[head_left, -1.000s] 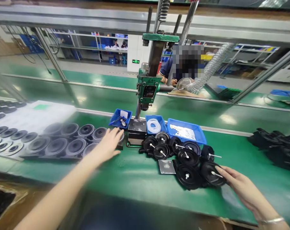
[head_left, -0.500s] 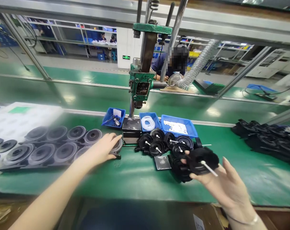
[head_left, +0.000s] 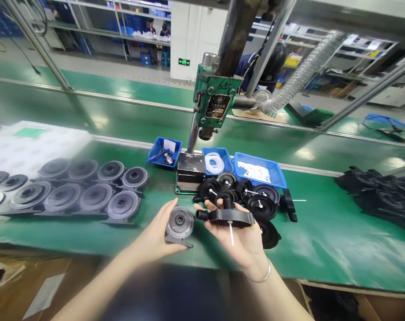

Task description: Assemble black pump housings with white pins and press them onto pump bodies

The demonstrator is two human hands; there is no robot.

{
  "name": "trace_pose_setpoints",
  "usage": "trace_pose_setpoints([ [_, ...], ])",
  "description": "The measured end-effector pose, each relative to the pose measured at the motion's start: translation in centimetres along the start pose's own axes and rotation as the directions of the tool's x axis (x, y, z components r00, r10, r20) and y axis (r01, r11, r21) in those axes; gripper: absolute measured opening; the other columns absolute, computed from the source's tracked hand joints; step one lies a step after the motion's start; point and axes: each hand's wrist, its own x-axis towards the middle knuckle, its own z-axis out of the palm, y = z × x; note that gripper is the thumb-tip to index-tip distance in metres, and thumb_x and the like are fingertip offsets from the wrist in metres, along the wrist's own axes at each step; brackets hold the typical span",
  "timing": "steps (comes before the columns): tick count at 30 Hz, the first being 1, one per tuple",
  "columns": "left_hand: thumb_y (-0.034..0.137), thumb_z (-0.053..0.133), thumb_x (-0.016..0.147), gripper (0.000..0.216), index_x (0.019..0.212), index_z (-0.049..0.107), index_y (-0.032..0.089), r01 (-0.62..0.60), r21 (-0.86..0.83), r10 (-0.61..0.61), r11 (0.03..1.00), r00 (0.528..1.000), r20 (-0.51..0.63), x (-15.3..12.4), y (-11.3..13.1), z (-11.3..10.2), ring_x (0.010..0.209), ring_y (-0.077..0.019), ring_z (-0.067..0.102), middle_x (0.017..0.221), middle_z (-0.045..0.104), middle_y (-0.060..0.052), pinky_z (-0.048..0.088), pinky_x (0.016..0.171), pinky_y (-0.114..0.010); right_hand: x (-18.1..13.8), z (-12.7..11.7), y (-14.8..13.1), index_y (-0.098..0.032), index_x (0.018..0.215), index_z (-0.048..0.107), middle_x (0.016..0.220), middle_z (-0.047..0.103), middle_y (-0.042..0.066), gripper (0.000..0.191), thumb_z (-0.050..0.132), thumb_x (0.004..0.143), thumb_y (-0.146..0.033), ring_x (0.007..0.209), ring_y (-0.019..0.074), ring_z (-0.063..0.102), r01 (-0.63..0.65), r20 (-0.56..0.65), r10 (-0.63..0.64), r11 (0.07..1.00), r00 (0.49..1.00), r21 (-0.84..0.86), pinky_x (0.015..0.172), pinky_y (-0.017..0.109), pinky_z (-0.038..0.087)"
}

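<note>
My left hand (head_left: 162, 234) grips a round grey pump housing (head_left: 180, 223) with a flat foot, its ringed face turned toward me. Close beside it, my right hand (head_left: 237, 243) holds a black pump cover (head_left: 231, 217) tilted on edge. That cover has a ribbed spout pointing left, and a thin white shaft (head_left: 231, 234) sticks out of it toward me. The two parts are apart, with a small gap between them. Behind my right hand lie several more black covers (head_left: 262, 206) with white shafts. Rows of grey housings (head_left: 123, 205) stand on the left.
A green press (head_left: 217, 100) rises above a black block (head_left: 191, 167). Blue bins hold tools (head_left: 165, 151), white tubing rings (head_left: 214, 163) and small white parts (head_left: 254, 173). Black parts (head_left: 379, 196) are heaped at the right. A person (head_left: 272, 67) sits beyond the bench.
My left hand has brought a grey housing from beside the press toward the front middle. My right hand has moved left with the black cover and turned it on edge. The view has shifted.
</note>
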Motion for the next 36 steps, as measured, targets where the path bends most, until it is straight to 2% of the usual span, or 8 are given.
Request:
trace_pose_setpoints([
  [5,0.036,0.077,0.075,0.108,0.152,0.001,0.03,0.051,-0.164,-0.051,0.985,0.999,0.009,0.1,-0.1,0.6,0.146,-0.0301,0.023,0.158,0.02,-0.013,0.024,0.12,-0.053,0.4,-0.4,0.2,-0.018,0.101,0.071,0.123,0.067,0.009,0.026,0.058,0.089,-0.037,0.126,0.0271,0.056,0.072,-0.034,-0.073,0.997,0.997,-0.025,0.11,0.044,0.042],
  [10,0.031,0.072,0.08,0.102,0.152,-0.001,0.031,0.083,-0.3,-0.069,0.95,0.996,0.055,-0.1,0.1,0.8,0.146,-0.0293,0.025,0.158,0.022,-0.012,0.024,0.119,-0.053,0.9,-0.7,0.5,-0.015,0.115,0.067,0.137,0.058,0.013,0.038,0.061,0.088,-0.042,0.132,0.0283,0.05,0.086,-0.024,-0.087,0.994,0.996,-0.068,0.12,0.045,0.029],
  [13,0.032,0.073,0.079,0.101,0.152,0.002,0.029,0.1,-0.326,-0.084,0.94,0.994,0.063,-0.1,-0.1,1.0,0.145,-0.0305,0.027,0.158,0.024,-0.013,0.025,0.119,-0.054,1.4,-0.2,0.8,-0.012,0.12,0.064,0.14,0.055,0.014,0.044,0.061,0.088,-0.043,0.131,0.028,0.05,0.085,-0.007,-0.087,0.988,0.996,-0.127,0.121,0.043,0.026],
  [17,0.034,0.074,0.076,0.102,0.152,0.006,0.026,0.123,-0.281,-0.12,0.952,0.992,0.029,-0.2,-0.2,1.7,0.145,-0.0342,0.027,0.158,0.024,-0.016,0.026,0.118,-0.057,2.0,0.5,0.9,-0.016,0.115,0.066,0.14,0.055,0.013,0.036,0.059,0.09,-0.042,0.13,0.0275,0.052,0.089,-0.026,-0.1,0.957,0.995,-0.276,0.119,0.048,0.027],
  [21,0.036,0.076,0.075,0.103,0.152,0.008,0.026,0.079,-0.284,-0.078,0.956,0.997,0.013,-0.2,-0.5,2.2,0.144,-0.0332,0.03,0.157,0.026,-0.015,0.027,0.119,-0.055,2.5,0.7,1.1,-0.022,0.102,0.069,0.146,0.05,0.009,0.021,0.065,0.088,-0.038,0.13,0.0277,0.051,0.187,0.024,-0.209,0.815,0.978,-0.548,0.115,0.049,0.032],
  [24,0.038,0.078,0.073,0.104,0.152,0.011,0.024,0.067,-0.305,-0.071,0.95,0.997,-0.002,-0.1,-0.7,2.0,0.143,-0.0332,0.032,0.156,0.028,-0.015,0.028,0.118,-0.054,3.2,0.5,1.5,-0.023,0.098,0.07,0.148,0.046,0.008,0.017,0.067,0.087,-0.036,0.13,0.0277,0.05,0.193,0.041,-0.234,0.677,0.971,-0.71,0.111,0.046,0.036],
  [30,0.037,0.082,0.067,0.105,0.149,0.019,0.023,0.097,-0.336,-0.102,0.937,0.995,0.002,0.2,-0.7,1.7,0.141,-0.032,0.035,0.154,0.033,-0.014,0.03,0.118,-0.051,4.4,-0.1,2.6,-0.024,0.098,0.071,0.144,0.051,0.008,0.017,0.066,0.088,-0.036,0.131,0.0272,0.048,0.207,0.051,-0.299,0.517,0.953,-0.831,0.11,0.044,0.036],
  [36,0.038,0.084,0.065,0.105,0.148,0.022,0.021,0.112,-0.327,-0.116,0.938,0.993,0.009,0.3,-0.7,1.7,0.139,-0.0326,0.038,0.152,0.037,-0.015,0.033,0.116,-0.051,4.5,-0.3,2.7,-0.025,0.099,0.07,0.141,0.051,0.008,0.015,0.065,0.088,-0.034,0.133,0.0266,0.045,0.242,0.14,-0.312,0.32,0.94,-0.916,0.112,0.046,0.032],
])
